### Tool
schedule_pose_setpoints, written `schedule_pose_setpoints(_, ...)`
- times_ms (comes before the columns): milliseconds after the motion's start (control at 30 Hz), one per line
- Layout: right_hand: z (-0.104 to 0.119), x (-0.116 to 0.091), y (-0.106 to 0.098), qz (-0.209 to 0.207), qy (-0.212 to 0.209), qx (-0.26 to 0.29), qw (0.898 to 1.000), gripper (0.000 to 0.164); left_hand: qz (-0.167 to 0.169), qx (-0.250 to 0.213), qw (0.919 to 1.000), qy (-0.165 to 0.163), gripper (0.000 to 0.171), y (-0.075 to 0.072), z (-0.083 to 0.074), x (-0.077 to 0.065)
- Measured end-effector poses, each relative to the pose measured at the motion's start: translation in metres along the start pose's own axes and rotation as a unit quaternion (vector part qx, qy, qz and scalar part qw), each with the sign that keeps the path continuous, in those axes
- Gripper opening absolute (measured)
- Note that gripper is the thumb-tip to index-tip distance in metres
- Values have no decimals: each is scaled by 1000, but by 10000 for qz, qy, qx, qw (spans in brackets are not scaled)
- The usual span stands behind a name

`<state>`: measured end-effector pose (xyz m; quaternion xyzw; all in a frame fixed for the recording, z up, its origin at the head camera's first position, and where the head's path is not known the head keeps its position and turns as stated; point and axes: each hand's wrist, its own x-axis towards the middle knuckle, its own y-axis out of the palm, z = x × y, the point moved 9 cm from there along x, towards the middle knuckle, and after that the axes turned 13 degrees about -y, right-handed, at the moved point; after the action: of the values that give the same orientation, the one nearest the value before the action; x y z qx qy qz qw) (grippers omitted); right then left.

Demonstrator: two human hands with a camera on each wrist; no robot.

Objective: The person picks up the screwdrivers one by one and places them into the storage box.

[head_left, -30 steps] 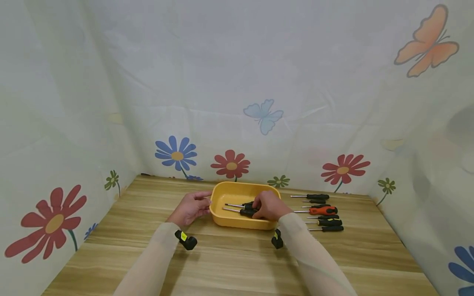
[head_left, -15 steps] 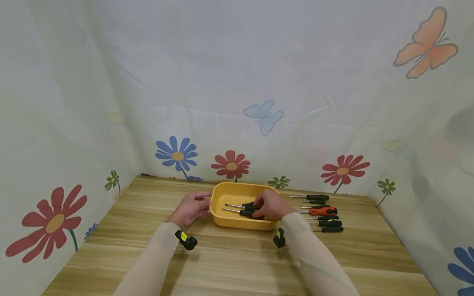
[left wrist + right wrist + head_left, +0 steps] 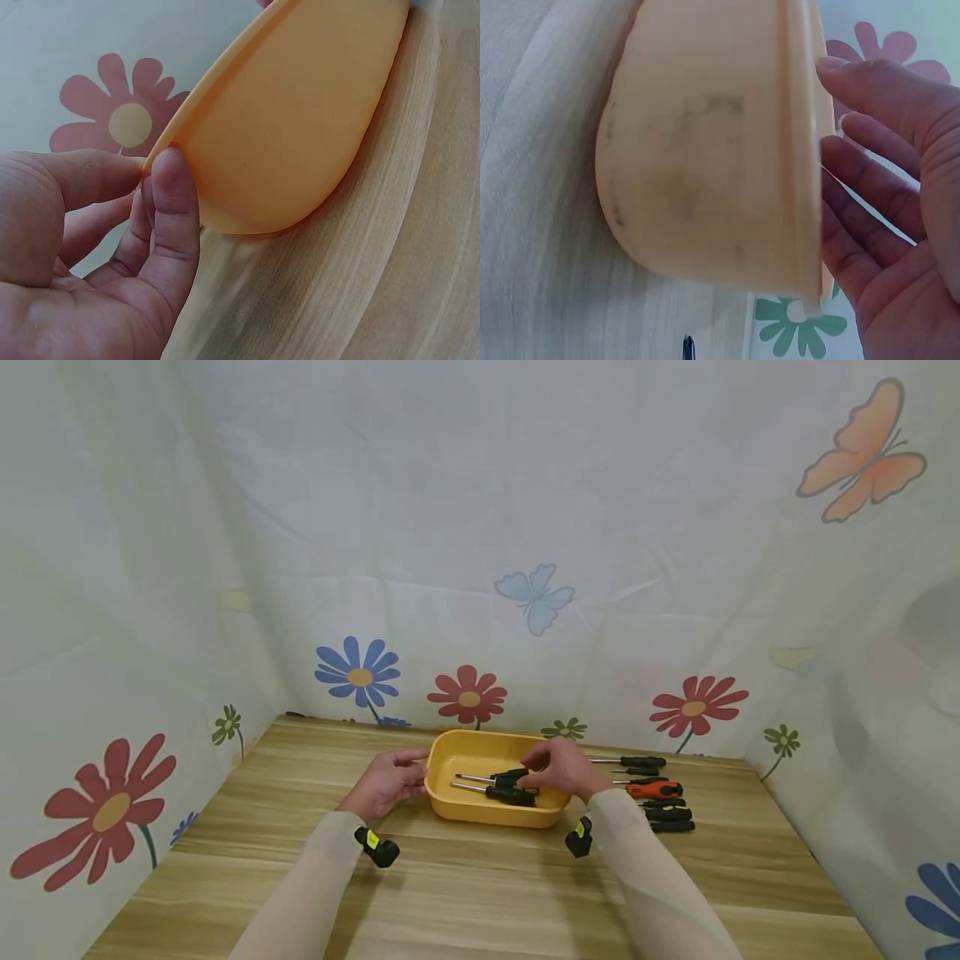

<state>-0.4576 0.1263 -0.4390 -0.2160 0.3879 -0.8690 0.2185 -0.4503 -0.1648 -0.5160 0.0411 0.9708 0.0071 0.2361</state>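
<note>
Several tabletop screwdrivers partly behind right sleeve, left hand pinching yellow tray, right hand loose-fingered near black-handled screwdrivers inside

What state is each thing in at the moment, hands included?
Yellow tub: upright on the table, open-topped
Left hand: fingers pinching the tub's rim
Right hand: fingers loosely bent at the tub's right end, no tool visibly gripped
Screwdrivers in the tub: lying, shafts toward the left
Red-and-black screwdriver: lying on the table, unheld
Black-handled screwdrivers outside the tub: lying in a row, unheld
</note>
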Motion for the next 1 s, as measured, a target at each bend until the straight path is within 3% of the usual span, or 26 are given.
schedule_pose_setpoints(267, -5, -11, -13, -98, -45, 526, 9986, 42, 15, -48, 10000, -10, 45, 1, 0, -2)
schedule_pose_setpoints(467, -8, -21, -21, -311, -91, 907, 9953, 36, 46, -25, 10000, -22, 46, 2, -1, -3)
schedule_pose_setpoints(1000, -14, -45, -36, -602, -210, 872, 9942, 42, 11, 50, 10000, -18, 46, 0, 0, -2)
